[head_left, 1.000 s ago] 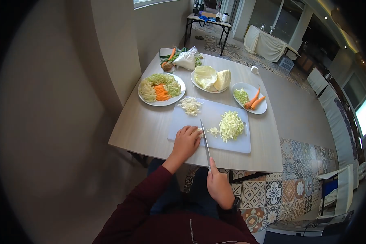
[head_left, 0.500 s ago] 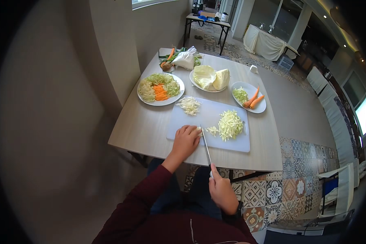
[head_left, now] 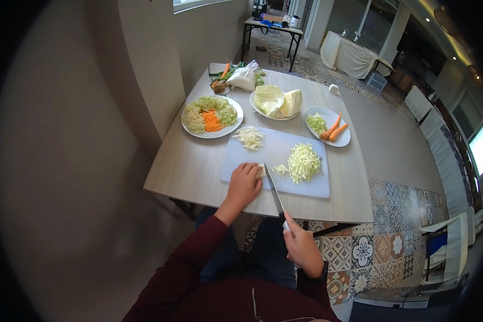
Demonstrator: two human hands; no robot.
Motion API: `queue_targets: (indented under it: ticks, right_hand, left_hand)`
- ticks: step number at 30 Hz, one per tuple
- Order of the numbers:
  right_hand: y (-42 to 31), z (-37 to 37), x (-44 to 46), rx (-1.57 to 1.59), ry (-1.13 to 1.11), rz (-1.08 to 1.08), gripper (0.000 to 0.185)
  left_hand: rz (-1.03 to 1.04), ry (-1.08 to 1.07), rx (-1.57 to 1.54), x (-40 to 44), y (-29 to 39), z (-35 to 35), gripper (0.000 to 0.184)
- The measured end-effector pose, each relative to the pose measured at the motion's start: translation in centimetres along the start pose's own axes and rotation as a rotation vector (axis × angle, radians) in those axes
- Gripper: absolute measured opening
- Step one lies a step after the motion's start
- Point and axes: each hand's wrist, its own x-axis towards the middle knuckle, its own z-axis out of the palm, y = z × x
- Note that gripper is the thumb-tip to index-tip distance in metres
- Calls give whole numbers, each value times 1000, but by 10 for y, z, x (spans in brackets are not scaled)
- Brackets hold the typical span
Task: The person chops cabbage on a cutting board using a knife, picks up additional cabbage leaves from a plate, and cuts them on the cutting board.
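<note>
On the white cutting board (head_left: 276, 139), my left hand (head_left: 245, 182) presses a pale piece of cabbage (head_left: 261, 172) with bent fingers, hiding most of it. My right hand (head_left: 303, 247) grips a knife (head_left: 275, 192) by its handle, the blade's tip on the board beside that piece. Just right of the blade lie a few cut bits (head_left: 279, 170). A larger heap of shredded cabbage (head_left: 304, 162) covers the board's right side. Toward the back left of the board is a whiter shredded pile (head_left: 248, 138).
Behind the board stand a plate of shredded vegetables (head_left: 211, 115), a plate with cabbage chunks (head_left: 276, 102) and a plate with carrots (head_left: 334, 129). A bag of white contents (head_left: 243, 78) rests among vegetables at the far left corner. A wall (head_left: 139, 70) rises at the left.
My right hand has moved right and slightly down, drawing the knife's handle with it and tilting the blade more. The left hand stays nearly in place on the cabbage.
</note>
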Motion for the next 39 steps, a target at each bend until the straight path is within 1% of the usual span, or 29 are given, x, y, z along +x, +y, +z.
queue_targets:
  ticks: [3,6,9,15,18,21,24,27,30,33,35,36,39]
  right_hand:
    - [6,2,-1,-27,17,-38,49]
    - [0,1,0,22,15,-2,49]
    - [17,7,5,-40,93,-83,49]
    - [24,6,8,-79,87,-164,52]
    - [5,5,4,37,-20,37,54]
    - [12,11,8,7,-1,-39,56]
    - [16,13,10,32,-6,-2,59]
    - [33,17,17,-320,162,-203,63]
    - [20,11,14,-393,145,-53,58]
    - [40,8,22,-443,286,-231,41]
    - [45,-1,26,-479,253,-206,28]
    - [47,-6,28,-494,236,-191,24]
    - [62,-16,34,-565,284,-351,20]
  left_hand:
    - [-2,11,-13,-1,-3,3,27]
    - [16,17,-4,-1,-2,0,27]
    - [29,8,11,-1,-2,-1,27]
    - [55,-22,33,-1,-1,0,28]
    - [51,-27,35,-1,0,-1,29]
    - [47,-32,33,-1,0,-1,29]
    - [40,-41,39,-1,0,-2,31]
    - [42,-48,28,-1,2,-5,33]
    - [51,-63,7,0,3,-9,37]
    - [69,-82,2,-1,3,-9,38]
    - [69,-96,4,0,2,-8,39]
    - [64,-110,4,0,2,-8,39]
    - [63,-115,19,0,0,-5,38]
